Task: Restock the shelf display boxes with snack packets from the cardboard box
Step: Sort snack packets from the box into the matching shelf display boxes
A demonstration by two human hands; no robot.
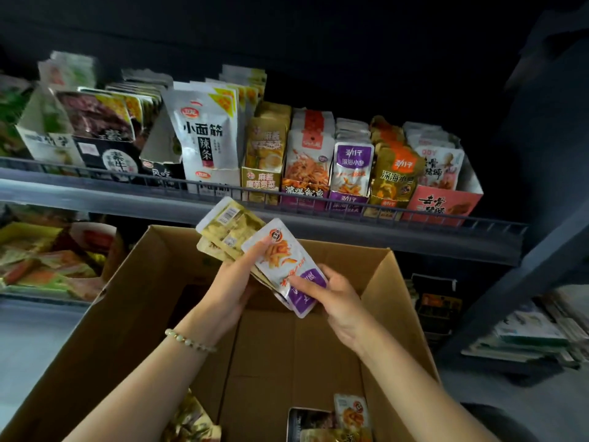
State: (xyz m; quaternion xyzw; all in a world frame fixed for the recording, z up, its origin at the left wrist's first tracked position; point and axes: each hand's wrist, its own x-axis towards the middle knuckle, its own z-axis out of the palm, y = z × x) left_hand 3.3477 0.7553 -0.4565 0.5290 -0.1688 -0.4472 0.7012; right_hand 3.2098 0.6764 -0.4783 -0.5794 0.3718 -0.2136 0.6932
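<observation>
The task stands at a late stage, judged from the stock on view: the cardboard box is open and its floor is largely bare, with only a few loose packets remaining near its closest edge, while the display boxes on the wire-fronted shelf appear well filled. Both hands work above the box and just below the shelf front. The left hand is closed around a fanned stack of yellow-green packets, thumb on the front face. The right hand pinches the lower end of a white and purple packet, which overlaps the stack; a second packet of the same kind appears to lie under it, though the exact count cannot be told. The handful is being sorted by type, so placement of these packets is not yet done. On the shelf, a purple display box holds upright packets with matching purple labels and is the probable destination for the white and purple packet. A gold display box to its left holds gold-wrapped packets and may suit the yellow-green stack, though the match cannot be confirmed. A pink display box at the right end is also stocked. Remaining work: shelve the held packets, then clear the last few from the box.
</observation>
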